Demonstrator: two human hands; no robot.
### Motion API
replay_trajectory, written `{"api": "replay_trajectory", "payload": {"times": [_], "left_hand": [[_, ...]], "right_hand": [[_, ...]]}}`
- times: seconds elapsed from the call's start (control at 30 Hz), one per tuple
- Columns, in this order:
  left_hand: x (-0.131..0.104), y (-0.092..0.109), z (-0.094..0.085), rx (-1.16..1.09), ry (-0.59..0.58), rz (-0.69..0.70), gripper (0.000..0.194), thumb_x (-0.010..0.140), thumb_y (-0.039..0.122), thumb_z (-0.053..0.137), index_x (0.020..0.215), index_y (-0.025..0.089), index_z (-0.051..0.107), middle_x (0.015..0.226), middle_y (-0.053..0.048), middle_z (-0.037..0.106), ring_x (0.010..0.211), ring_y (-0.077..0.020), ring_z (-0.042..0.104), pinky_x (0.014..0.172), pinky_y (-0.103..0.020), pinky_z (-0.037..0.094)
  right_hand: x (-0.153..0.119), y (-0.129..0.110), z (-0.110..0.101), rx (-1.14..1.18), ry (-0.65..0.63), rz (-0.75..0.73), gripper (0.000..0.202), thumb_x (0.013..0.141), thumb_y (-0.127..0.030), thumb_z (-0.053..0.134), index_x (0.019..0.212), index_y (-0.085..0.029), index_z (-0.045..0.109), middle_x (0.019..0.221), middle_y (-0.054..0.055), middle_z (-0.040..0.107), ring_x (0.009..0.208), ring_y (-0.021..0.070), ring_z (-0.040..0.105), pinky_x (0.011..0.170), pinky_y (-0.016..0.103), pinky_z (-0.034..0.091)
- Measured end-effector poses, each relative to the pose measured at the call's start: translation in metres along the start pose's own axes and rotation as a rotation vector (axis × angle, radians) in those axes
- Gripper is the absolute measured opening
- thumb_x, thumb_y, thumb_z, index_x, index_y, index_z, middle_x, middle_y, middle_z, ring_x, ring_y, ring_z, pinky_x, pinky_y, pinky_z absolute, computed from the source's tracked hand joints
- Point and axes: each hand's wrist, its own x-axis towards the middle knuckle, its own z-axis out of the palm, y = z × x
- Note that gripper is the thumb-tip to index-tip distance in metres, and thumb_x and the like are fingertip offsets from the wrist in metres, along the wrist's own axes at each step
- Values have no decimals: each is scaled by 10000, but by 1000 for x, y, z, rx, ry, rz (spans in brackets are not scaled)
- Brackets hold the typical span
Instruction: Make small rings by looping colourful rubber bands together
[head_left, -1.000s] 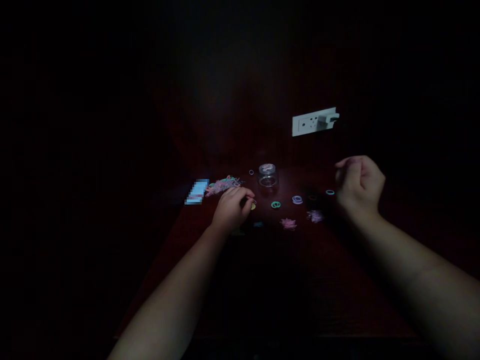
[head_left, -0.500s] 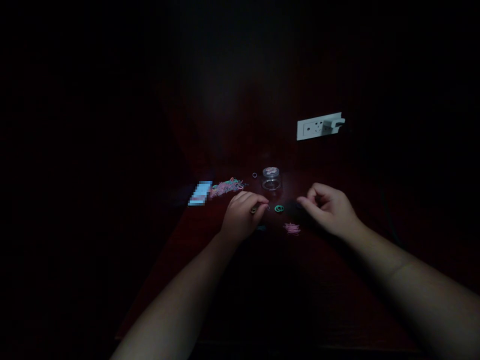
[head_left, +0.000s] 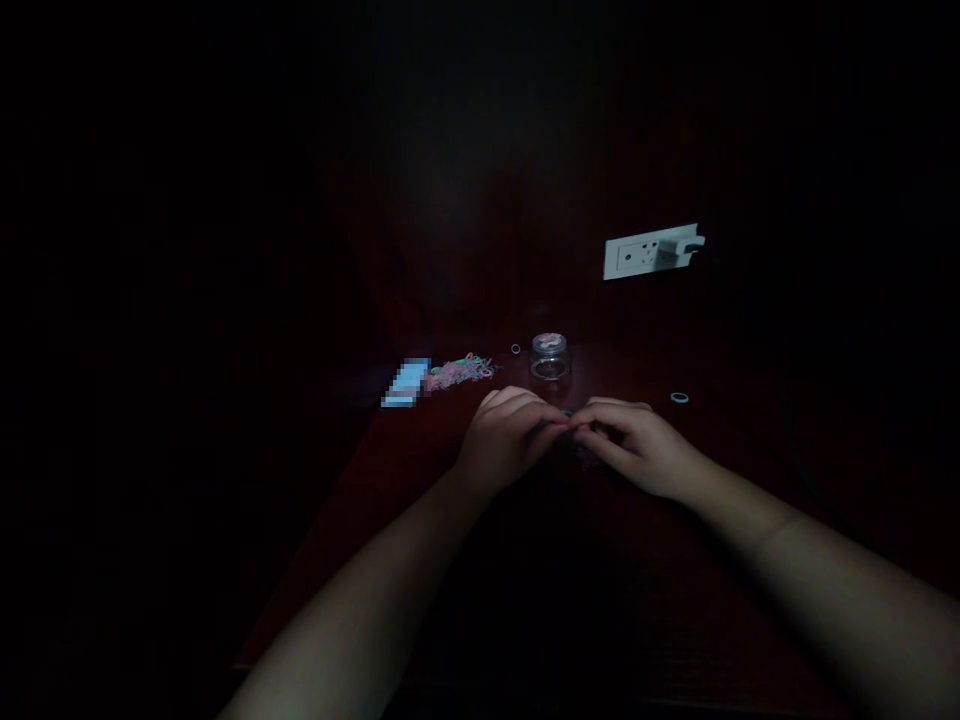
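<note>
My left hand (head_left: 510, 435) and my right hand (head_left: 641, 445) meet low over the dark red table, thumb and forefinger pinched on each. A small rubber band showed at my left fingertips a moment ago; the fingers now cover it. What the right fingertips pinch cannot be made out. A bit of a green rubber band (head_left: 568, 412) shows just behind the touching fingertips. Under my right hand lie pink rubber bands (head_left: 589, 458), dim and partly covered. A clear jar (head_left: 550, 360) with a lid stands just beyond the hands.
A heap of mixed rubber bands (head_left: 461, 372) lies at the left, beside a phone-like lit screen (head_left: 407, 382). One pale band (head_left: 515, 349) lies left of the jar, and a light-blue band (head_left: 679, 398) lies to the right. A socket plate (head_left: 651, 252) with a plug is on the wall.
My right hand has moved left and my left hand slightly right, so their fingertips now meet. The light-blue band at the right has come into view. The green bands are now mostly covered.
</note>
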Motion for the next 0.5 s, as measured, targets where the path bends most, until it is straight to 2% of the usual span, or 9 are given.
{"api": "replay_trajectory", "payload": {"times": [0.2,0.37,0.5], "left_hand": [[0,1,0,-19,-26,13,128,925,346,607,928,241,680,921,-12,726,901,-168,640,852,-345,471],[1,3,1,-17,-38,17,133,925,357,605,928,250,685,903,-8,722,911,-169,642,850,-345,476],[1,2,3,-17,-43,22,125,917,353,617,925,246,681,904,3,720,916,-159,636,852,-336,476]], "right_hand": [[0,3,1,-23,0,4,133,921,-288,575,972,-196,656,776,18,627,610,123,543,574,248,441],[1,3,1,-18,-2,27,115,911,-261,574,884,-187,657,699,1,600,551,111,498,527,237,399],[0,3,-1,-1,-4,41,135,922,-263,554,871,-188,654,703,6,604,582,121,520,547,239,418]]}}
